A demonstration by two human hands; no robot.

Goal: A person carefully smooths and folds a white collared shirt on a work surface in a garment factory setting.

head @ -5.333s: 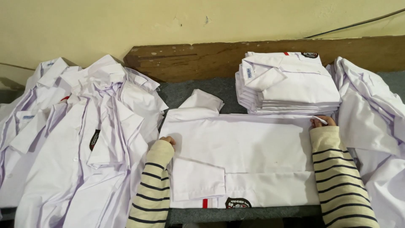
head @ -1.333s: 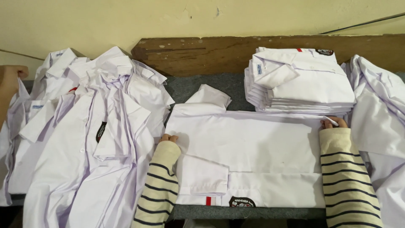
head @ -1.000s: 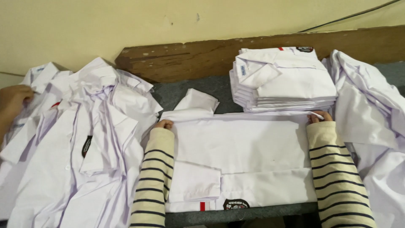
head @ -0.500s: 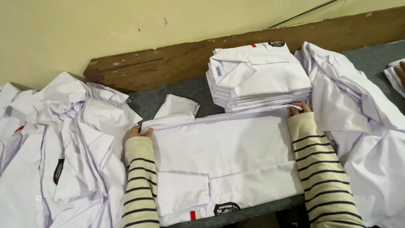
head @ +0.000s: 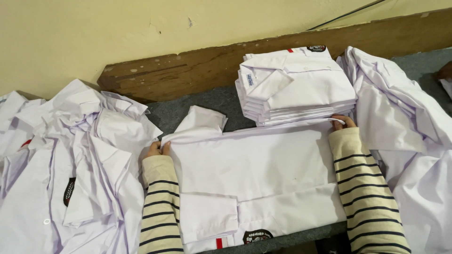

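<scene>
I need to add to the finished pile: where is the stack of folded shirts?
In the head view, the stack of folded white shirts sits upper right of centre, against the wooden board, just beyond the right hand.

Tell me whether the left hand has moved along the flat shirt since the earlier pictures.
No. The left hand grips the same far left corner of the flat shirt, below the collar; only the camera view shifted.

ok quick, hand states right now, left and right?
Left hand: closed, pinching the near-left edge of the white shirt.
Right hand: closed, pinching the same shirt's far-right corner.
</scene>
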